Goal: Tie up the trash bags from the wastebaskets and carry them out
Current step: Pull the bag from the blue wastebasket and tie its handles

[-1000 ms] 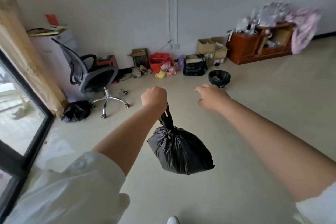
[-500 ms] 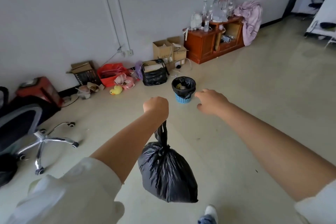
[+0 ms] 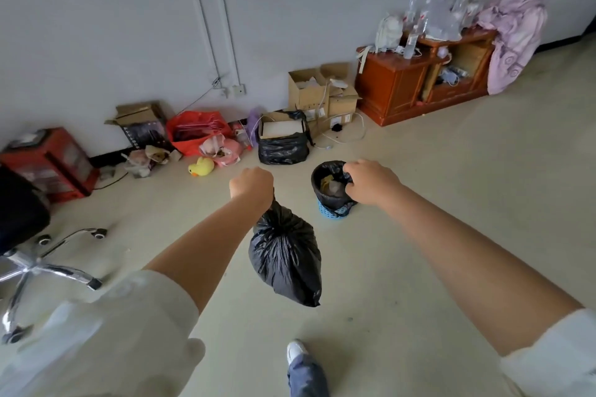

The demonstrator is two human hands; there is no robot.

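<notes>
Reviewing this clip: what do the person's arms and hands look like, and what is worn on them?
Two bare hands, left hand and right hand, with no gloves, rings or watch visible. Both forearms are bare; cream-white sleeves are pushed up near the elbows.

Soft, even daylight fills the room, moderately bright, with no glare. Shadows are faint: a pale smudge on the beige floor (image 3: pixel 451 203) under the tied black plastic trash bag (image 3: pixel 285 263). Wide-angle distortion bends the grey wall (image 3: pixel 96 26) and stretches the cream sleeves (image 3: pixel 106 332) at the lower corners. Overall detail is slightly soft, blurrier toward the edges.
</notes>
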